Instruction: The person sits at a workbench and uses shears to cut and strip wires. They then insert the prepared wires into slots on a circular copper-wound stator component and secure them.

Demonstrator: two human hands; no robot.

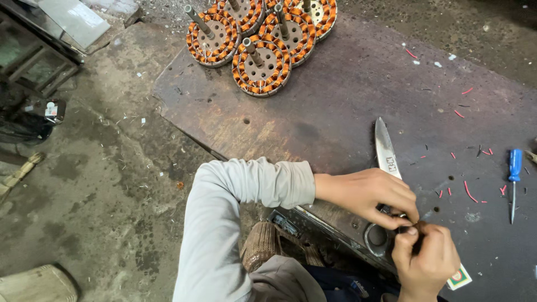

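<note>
Scissors (386, 151) lie on the dark surface (335, 95), blade tip pointing away, handles hidden under the left hand (366, 193). Left and right hand (425, 260) pinch together at the near edge on something small, too hidden to tell. Five wound coils (261, 66) stand far off; a blue screwdriver (514, 176) lies right. Open room between.

A pale grey long sleeve (224, 212) is worn on the left arm, creased at the elbow and ended by a snug cuff at the wrist. Both hands are left bare, the left hand (366, 193) and right hand (425, 260) ungloved. Dark blue cloth (335, 285) is seen at the lap.
</note>
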